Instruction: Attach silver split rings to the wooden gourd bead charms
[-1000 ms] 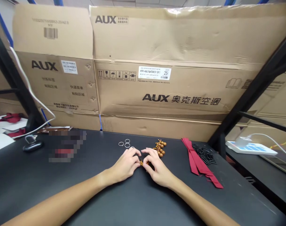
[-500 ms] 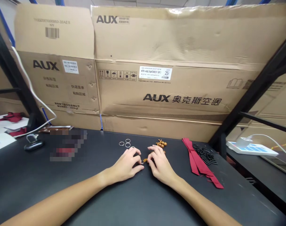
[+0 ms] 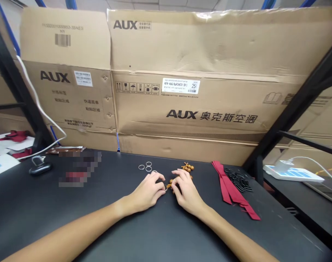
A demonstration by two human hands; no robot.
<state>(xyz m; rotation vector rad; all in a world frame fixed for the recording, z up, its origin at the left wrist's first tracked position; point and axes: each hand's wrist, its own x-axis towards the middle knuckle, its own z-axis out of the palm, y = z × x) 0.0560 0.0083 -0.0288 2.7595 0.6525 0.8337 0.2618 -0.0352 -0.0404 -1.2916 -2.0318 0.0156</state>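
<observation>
Resting on the black table (image 3: 73, 218), the left hand (image 3: 147, 192) and right hand (image 3: 188, 193) meet fingertip to fingertip. Both sets of fingers are curled and pressed together, pinching a small wooden bead (image 3: 169, 183) that sits in the gap between the two thumbs. Just beyond the right fingers lies a heap of beads (image 3: 188, 167). Just beyond the left fingers lie metal rings (image 3: 145, 167). Red ribbons (image 3: 229, 185) and black rings (image 3: 238, 179) lie well out to the right of the right fingers.
</observation>
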